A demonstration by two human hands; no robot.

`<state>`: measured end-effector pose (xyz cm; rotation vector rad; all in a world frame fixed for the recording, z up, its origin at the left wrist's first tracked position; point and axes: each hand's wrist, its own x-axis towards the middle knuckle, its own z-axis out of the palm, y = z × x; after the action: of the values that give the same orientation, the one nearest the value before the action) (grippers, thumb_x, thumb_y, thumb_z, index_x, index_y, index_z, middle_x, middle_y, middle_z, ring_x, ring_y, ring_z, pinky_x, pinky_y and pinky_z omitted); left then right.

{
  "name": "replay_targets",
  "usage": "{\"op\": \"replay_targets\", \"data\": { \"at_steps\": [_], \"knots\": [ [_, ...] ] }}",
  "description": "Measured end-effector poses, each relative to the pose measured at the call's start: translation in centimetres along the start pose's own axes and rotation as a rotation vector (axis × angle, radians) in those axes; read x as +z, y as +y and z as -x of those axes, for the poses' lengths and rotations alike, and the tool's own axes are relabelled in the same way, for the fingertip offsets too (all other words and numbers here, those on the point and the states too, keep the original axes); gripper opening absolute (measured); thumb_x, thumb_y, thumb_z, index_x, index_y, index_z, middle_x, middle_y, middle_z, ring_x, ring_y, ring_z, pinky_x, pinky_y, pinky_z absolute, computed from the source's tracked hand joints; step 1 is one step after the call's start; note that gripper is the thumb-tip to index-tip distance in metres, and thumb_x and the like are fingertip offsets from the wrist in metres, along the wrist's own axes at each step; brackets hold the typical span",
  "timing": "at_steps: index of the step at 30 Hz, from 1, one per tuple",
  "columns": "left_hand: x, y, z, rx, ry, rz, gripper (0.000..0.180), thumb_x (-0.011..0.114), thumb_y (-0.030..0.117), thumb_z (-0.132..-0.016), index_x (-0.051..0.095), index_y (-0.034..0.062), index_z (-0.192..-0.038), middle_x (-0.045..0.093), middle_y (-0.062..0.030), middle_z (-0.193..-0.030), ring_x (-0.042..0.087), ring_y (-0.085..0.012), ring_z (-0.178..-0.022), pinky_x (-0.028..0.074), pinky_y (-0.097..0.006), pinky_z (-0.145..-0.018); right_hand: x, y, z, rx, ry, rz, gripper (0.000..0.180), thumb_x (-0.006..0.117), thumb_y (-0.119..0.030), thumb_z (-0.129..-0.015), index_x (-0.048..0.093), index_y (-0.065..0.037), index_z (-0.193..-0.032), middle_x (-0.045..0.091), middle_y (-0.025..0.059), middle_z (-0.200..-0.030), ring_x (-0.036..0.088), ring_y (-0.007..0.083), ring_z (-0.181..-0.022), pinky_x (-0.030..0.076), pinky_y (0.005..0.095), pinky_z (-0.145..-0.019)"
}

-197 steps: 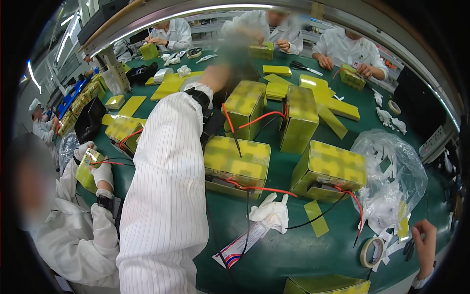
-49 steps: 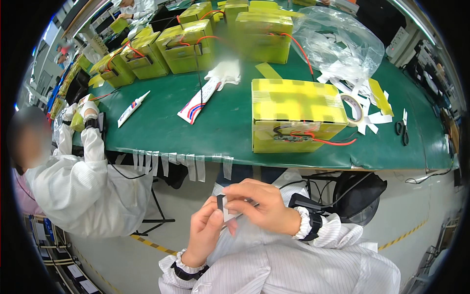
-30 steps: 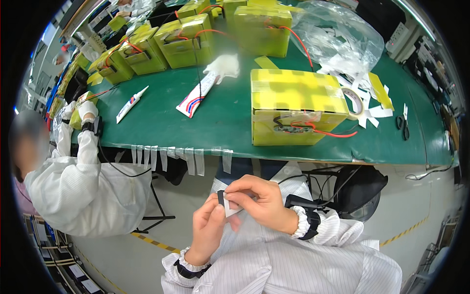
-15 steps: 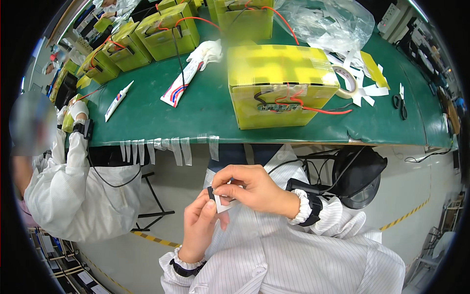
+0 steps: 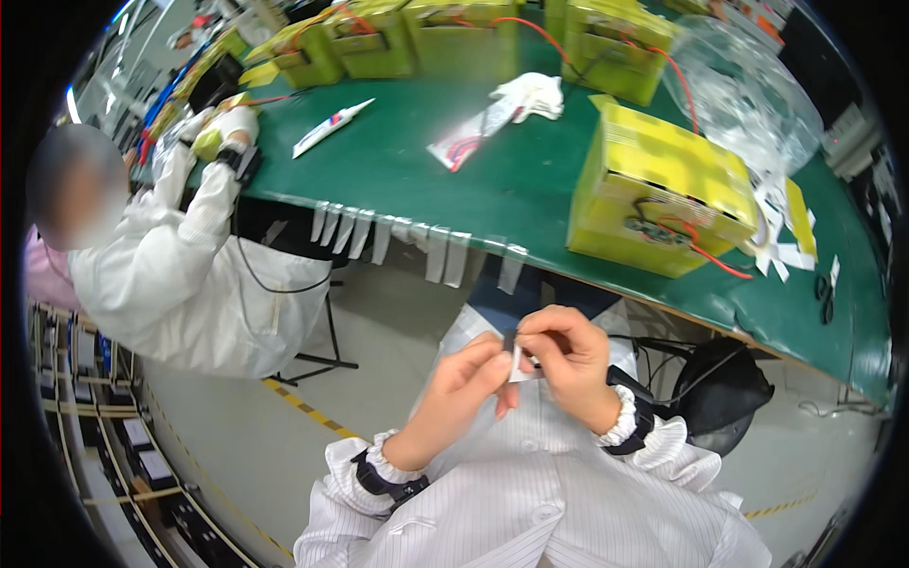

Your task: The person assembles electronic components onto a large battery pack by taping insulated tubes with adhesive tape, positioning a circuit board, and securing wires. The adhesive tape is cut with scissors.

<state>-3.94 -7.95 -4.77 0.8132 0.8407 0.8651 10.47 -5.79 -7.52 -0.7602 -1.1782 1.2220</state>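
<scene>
Over my lap, below the table edge, both hands meet at a small black strip (image 5: 509, 340) with a white, paper-like piece (image 5: 518, 371) along it. My left hand (image 5: 464, 381) pinches it from the left between thumb and fingers. The fingertips of my right hand (image 5: 572, 367) are pinched together at its upper right side. Fingers partly cover the strip, and some blur hides its exact make. On the green table (image 5: 398, 189) ahead stands a yellow-wrapped battery pack (image 5: 653, 199), with a circuit board and red and black wires on its near side.
Clear tape strips (image 5: 436, 256) hang off the table edge. Beyond lie a glue tube (image 5: 331, 128), a larger tube (image 5: 464, 140), a white glove (image 5: 532, 95) and more yellow packs (image 5: 369, 45). Scissors (image 5: 828, 292) lie right. A co-worker in white (image 5: 189, 284) sits left; a black bag (image 5: 724, 393) sits right.
The view has swung left and tilted, so the table and pack appear farther right. My hands stay together on the strip, my right fingers now pinched close at its top.
</scene>
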Motion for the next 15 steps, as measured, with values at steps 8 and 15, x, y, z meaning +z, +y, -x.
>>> {"op": "replay_targets", "data": {
  "at_steps": [8,15],
  "knots": [
    [-0.2,1.0,0.3,0.231,0.001,-0.178,0.027,0.043,0.019,-0.092,0.057,-0.0043,-0.091,0.038,-0.0037,-0.086,0.051,-0.008,-0.067,0.042,-0.021,-0.054,0.2,-0.1,-1.2,-0.154,-0.17,-0.012,0.014,0.056,0.009,-0.077,0.052,0.003,-0.089,0.055,0.0111,-0.085,0.055,0.0111,-0.068,0.046,0.0202,-0.057],
    [-0.2,0.8,0.2,0.341,-0.004,-0.179,0.022,0.047,0.015,-0.09,0.057,-0.0044,-0.094,0.04,-0.0051,-0.09,0.052,-0.0084,-0.069,0.043,-0.02,-0.054,0.2,-1.1,-1.3,-0.185,-0.172,0.184,0.022,0.058,0.011,-0.073,0.058,0.004,-0.094,0.059,0.013,-0.085,0.056,0.0159,-0.073,0.047,0.0224,-0.058]
  ]
}}
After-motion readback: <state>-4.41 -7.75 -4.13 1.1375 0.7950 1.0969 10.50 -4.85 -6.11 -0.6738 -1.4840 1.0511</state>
